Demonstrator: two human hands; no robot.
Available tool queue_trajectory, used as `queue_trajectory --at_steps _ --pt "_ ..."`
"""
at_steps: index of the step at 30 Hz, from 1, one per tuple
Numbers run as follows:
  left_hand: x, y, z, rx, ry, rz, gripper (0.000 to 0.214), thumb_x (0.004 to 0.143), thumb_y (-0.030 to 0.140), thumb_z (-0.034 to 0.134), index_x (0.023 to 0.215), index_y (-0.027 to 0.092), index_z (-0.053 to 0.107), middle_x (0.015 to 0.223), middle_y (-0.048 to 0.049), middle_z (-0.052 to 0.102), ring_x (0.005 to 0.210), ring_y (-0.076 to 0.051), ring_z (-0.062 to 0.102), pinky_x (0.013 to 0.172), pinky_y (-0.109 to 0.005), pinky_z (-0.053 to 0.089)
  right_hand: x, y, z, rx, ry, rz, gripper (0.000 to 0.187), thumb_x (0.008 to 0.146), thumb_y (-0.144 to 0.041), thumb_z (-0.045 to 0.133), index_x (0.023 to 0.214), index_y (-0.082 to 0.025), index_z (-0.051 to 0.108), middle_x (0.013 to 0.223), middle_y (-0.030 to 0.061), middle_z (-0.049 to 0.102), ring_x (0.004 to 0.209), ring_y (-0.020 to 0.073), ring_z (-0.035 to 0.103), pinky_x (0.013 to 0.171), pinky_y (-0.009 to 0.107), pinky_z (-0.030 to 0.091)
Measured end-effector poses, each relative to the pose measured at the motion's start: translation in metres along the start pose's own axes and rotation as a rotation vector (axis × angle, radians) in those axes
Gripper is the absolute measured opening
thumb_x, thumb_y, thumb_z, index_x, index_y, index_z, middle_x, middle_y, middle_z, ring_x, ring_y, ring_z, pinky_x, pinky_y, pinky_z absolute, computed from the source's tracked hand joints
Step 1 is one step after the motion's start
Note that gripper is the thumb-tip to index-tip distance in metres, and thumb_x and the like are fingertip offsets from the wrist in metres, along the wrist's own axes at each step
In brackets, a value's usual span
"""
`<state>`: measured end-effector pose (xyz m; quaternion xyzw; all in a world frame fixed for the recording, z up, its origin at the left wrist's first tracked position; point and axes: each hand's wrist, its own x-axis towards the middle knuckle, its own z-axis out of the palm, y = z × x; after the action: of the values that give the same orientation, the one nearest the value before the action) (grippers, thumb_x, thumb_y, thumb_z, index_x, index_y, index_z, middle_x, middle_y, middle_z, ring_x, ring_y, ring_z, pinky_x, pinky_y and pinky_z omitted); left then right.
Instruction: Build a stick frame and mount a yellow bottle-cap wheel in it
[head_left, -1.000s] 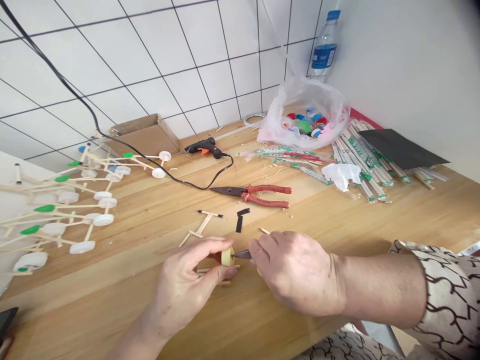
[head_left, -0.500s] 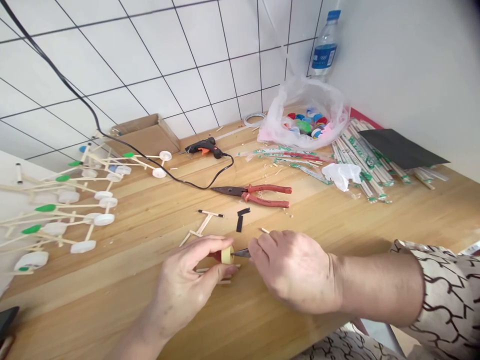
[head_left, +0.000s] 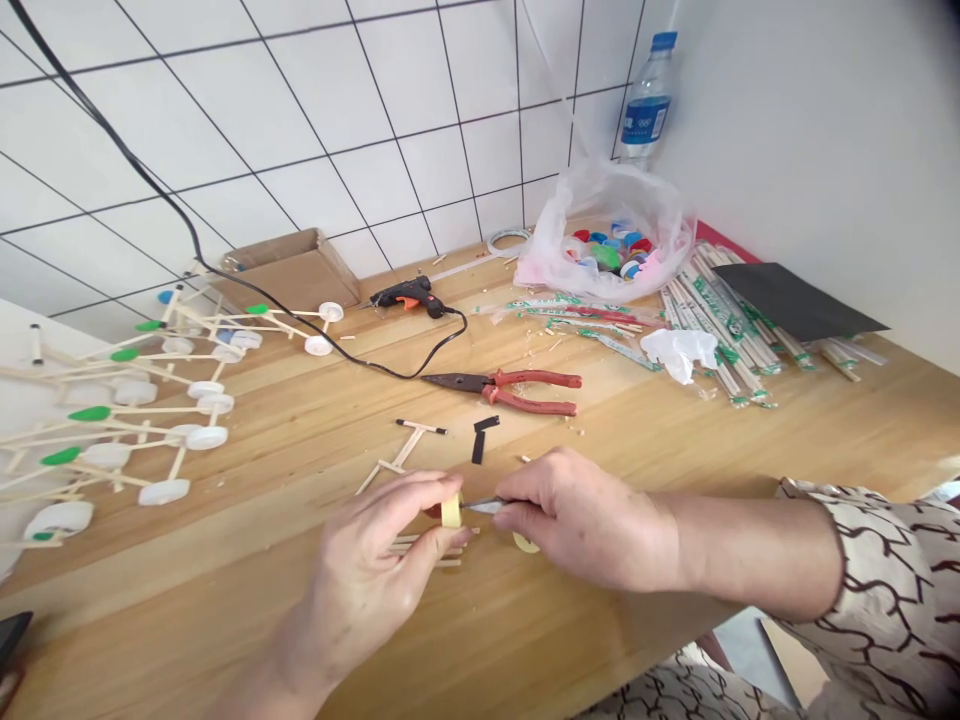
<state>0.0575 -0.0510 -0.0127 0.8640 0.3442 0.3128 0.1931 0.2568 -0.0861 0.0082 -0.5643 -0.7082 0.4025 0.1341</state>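
Observation:
Between the thumb and fingers of my left hand (head_left: 382, 560), a pale yellow bottle cap (head_left: 451, 510) stands on edge, with something dark red just behind it. My right hand (head_left: 585, 520) is closed around a pointed metal tool (head_left: 484, 506); its handle is hidden in my fist. The tip meets the cap's right-hand face. Partly under my right hand shows another pale yellow round piece (head_left: 526, 543). Several short wooden sticks (head_left: 450, 562) lie below my left fingers. Just beyond sits a small stick frame (head_left: 405, 450) with black ends, beside black strips (head_left: 480, 440).
Red-handled pliers (head_left: 536, 390) and a corded glue gun (head_left: 409, 296) lie farther back. Stick-and-cap models (head_left: 165, 420) crowd the left. At the back right are a plastic bag (head_left: 555, 250) of caps, wrapped chopsticks (head_left: 720, 320), a black sheet (head_left: 802, 300) and a water bottle (head_left: 646, 115).
My right hand has rolled over, so its thumb side now shows along the metal tool. The pale yellow piece beneath it has come into view. My left hand holds the cap almost unmoved.

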Motion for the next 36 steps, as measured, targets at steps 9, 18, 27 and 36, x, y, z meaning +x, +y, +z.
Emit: queue_trajectory --at_steps 9,18,27,36 --pt "-0.001 -0.001 0.002 0.017 -0.003 0.004 0.019 0.076 0.012 0.06 0.092 0.022 0.066 0.088 -0.0019 0.075 0.082 -0.018 0.07 0.077 -0.028 0.059 -0.007 0.005 0.011 -0.562 0.131 -0.298 0.012 0.086 -0.012 0.05 0.084 -0.01 0.062 0.075 0.0088 0.062 0.062 0.0159 0.051 0.051 0.027 0.031" --pt "-0.003 -0.002 0.001 0.044 0.009 0.06 0.021 0.076 0.014 0.064 0.095 0.023 0.067 0.091 -0.0024 0.075 0.081 -0.018 0.071 0.077 -0.029 0.059 0.006 0.004 -0.006 0.276 -0.167 0.058 0.032 0.085 -0.018 0.051 0.053 -0.015 0.048 0.049 -0.008 0.029 0.047 0.0062 0.03 0.046 0.02 0.025" --pt "-0.003 -0.003 0.004 0.006 -0.004 0.01 0.022 0.074 0.01 0.062 0.093 0.022 0.066 0.089 -0.0023 0.074 0.078 -0.017 0.071 0.071 -0.024 0.06 -0.01 0.004 0.012 -0.536 0.077 -0.249 0.014 0.086 -0.015 0.05 0.087 -0.01 0.063 0.077 0.0091 0.062 0.061 0.0153 0.048 0.051 0.027 0.029" --pt "-0.004 -0.002 0.001 0.068 -0.025 0.111 0.022 0.076 0.011 0.064 0.095 0.021 0.065 0.091 -0.0031 0.074 0.083 -0.017 0.07 0.081 -0.028 0.057 0.0 0.0 -0.005 0.133 -0.127 0.064 0.032 0.085 -0.016 0.052 0.053 -0.015 0.049 0.048 -0.0076 0.028 0.048 0.0063 0.029 0.046 0.02 0.026"
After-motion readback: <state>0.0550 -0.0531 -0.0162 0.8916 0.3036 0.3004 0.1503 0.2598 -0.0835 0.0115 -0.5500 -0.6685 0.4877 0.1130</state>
